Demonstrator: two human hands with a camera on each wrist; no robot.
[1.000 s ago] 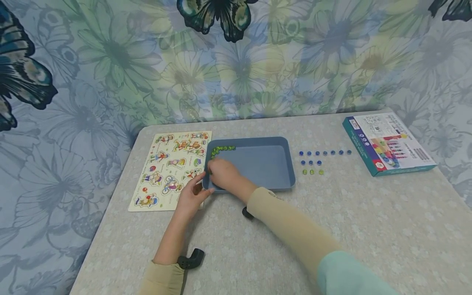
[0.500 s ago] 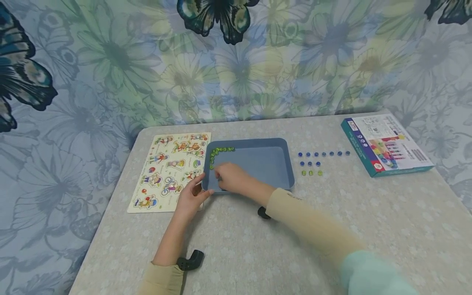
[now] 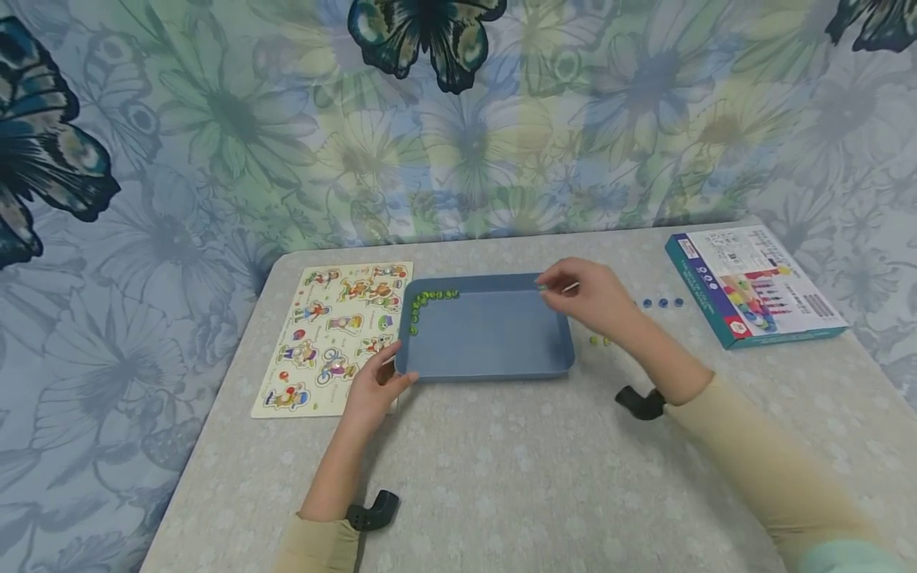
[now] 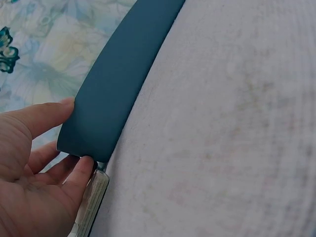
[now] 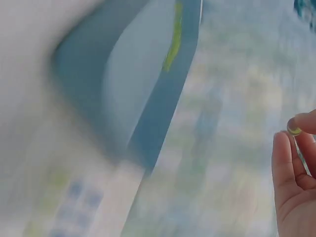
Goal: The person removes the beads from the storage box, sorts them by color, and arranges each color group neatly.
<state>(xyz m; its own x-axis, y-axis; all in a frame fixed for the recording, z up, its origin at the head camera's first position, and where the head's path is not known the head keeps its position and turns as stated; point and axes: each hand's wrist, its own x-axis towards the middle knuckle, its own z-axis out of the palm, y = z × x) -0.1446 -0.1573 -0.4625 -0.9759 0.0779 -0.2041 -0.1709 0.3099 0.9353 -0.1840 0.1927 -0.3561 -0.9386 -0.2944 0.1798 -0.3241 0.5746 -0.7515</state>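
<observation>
Green bead (image 5: 294, 130) pinched in its fingertips, the right hand (image 3: 589, 296) has swung rightward across the tray (image 3: 494, 338); the left hand (image 3: 368, 394) grips a corner; I judge the row (image 3: 429, 296) unfinished.

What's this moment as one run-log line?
left hand: grips tray corner | right hand: pinches marble | inside tray: green marbles, bent row
</observation>
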